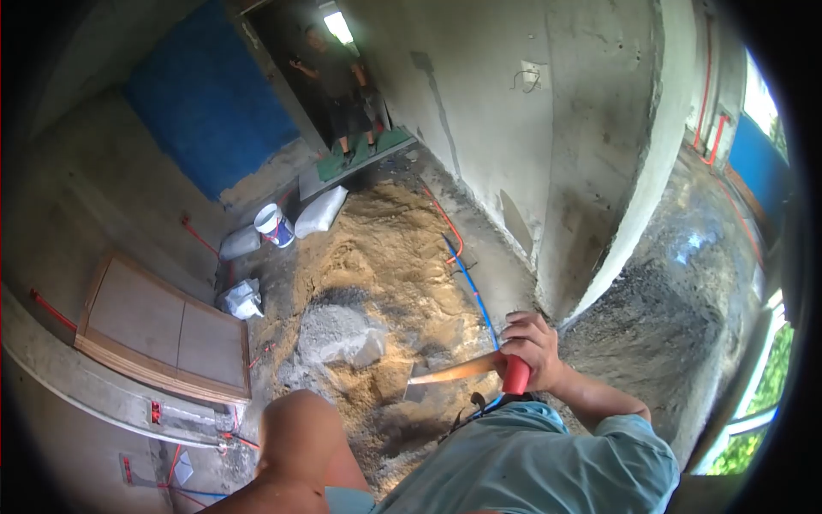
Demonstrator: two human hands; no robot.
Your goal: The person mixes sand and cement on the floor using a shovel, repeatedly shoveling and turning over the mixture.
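My right hand is wrapped round the wooden handle of a tool, close to its red end. The handle points left, to a flat grey blade low over the sand. A large heap of yellow sand covers the floor in front of me, with a patch of grey powder on its near left part. My left hand is not in view; a bare limb shows at the lower left.
A person stands in the doorway on a green board. A white bucket and white sacks are beyond the sand. Blue pipe and red pipe run along its right side. A wooden-framed panel is at left.
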